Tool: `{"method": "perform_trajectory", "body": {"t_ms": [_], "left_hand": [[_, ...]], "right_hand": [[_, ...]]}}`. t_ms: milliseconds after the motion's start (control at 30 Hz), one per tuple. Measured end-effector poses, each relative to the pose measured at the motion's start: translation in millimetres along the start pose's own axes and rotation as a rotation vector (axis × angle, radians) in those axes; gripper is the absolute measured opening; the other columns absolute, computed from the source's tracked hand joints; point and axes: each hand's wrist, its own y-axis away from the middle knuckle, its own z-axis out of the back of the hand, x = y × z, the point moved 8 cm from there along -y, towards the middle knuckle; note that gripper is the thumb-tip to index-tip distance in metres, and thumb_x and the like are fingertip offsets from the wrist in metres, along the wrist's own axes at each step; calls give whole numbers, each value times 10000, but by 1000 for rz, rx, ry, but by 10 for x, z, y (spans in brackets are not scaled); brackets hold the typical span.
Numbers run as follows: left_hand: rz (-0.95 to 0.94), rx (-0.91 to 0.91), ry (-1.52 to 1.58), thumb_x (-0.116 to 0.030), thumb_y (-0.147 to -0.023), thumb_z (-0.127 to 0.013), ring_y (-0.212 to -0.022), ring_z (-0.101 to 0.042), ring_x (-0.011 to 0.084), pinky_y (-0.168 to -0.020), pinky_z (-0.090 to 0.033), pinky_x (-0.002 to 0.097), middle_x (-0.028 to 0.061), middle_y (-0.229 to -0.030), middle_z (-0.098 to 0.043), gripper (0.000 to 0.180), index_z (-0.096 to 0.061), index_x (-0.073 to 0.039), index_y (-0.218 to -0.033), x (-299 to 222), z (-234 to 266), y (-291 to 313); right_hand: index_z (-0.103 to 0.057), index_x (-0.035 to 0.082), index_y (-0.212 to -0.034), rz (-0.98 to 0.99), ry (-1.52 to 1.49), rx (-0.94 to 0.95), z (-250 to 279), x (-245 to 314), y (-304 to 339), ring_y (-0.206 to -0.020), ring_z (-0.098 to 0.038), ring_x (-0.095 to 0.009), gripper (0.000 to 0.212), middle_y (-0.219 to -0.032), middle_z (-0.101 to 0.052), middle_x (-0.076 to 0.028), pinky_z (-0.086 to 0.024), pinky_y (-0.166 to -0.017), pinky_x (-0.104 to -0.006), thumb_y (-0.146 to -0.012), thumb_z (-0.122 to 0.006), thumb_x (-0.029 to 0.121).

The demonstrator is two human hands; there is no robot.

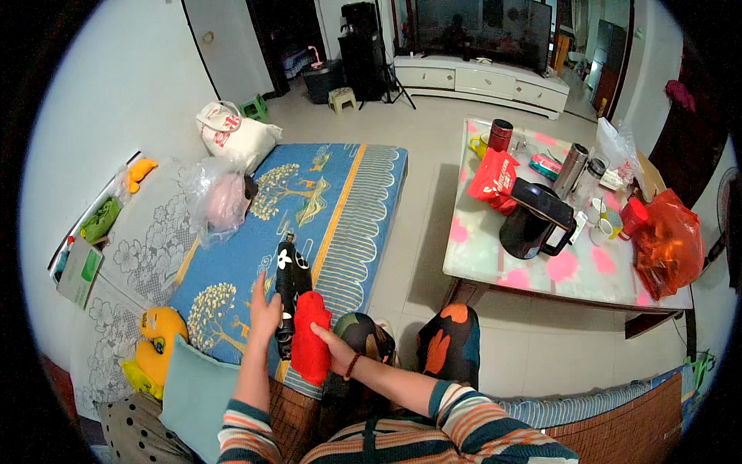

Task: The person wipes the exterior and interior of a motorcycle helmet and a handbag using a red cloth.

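Head view: white-lettered red bag [493, 184] sits right; right hand [337, 353] grips red bundle [309, 346], spread left hand [264, 311] lies beside black bundle [288, 280], both bundles' long axes running near-to-far.

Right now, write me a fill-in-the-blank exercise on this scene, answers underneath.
The right hand holds a fluffy ____ bundle.
The black item by the left hand bears a white ____ motif.
The blue cover shows golden-leaved ____.
The black jug stands on a table with ____ spots.

Missing words: red; flower; trees; pink
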Motion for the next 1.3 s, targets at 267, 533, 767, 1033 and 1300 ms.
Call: {"method": "perform_trajectory", "body": {"t_ms": [267, 533, 767, 1033, 1300], "left_hand": [[101, 188, -122, -205, -839, -692, -1216, -526, 359, -1010, -432, 423, 243, -1369, -489, 795, -271, -98, -1504, -31, -333, -423], [404, 157, 585, -2, -854, -602, -922, -648, 223, -819, -537, 366, 123, -1122, -652, 536, -470, -40, -1372, 585, -202, -607], [238, -138, 992, -69, -910, -575, -963, -642, 241, -820, -546, 399, 103, -1087, -645, 386, -497, -70, -1288, -371, -8, -779], [38, 66, 1003, -60, -922, -586, -969, -608, 131, -840, -510, 287, 39, -1147, -617, 475, -454, -48, -1377, -1370, -923, -208], [153, -198, 1163, -108, -940, -582, -967, -619, 166, -842, -519, 332, 79, -1164, -626, 427, -484, -42, -1350, -1322, -528, -469]], "right_hand": [[-434, 75, -1384, -62, 67, 22, -129, 43, 113, -1205, -546, -255, 623, -1323, -550, -109, -423, -1038, -429, -934, -580, 481], [-443, 41, -1388, -219, 85, 30, -315, 637, 451, -1141, -598, -231, 604, -1331, -570, -111, -463, -1006, -395, -940, -599, 416], [-471, 91, -1366, 758, 1408, -110, -663, 1754, 292, -1241, -493, -338, 531, -1364, -470, -200, -388, -1046, -437, -919, -615, 339], [-424, 99, -1412, 1118, 1630, -544, -423, 2610, 89, -1358, -354, -387, 574, -1488, -341, -211, -296, -1110, -456, -902, -585, 309], [-523, 39, -1318, 490, 469, -273, 619, 2830, -354, -1002, -634, -227, 540, -1138, -653, -100, -506, -877, -365, -974, -525, 455]]}}
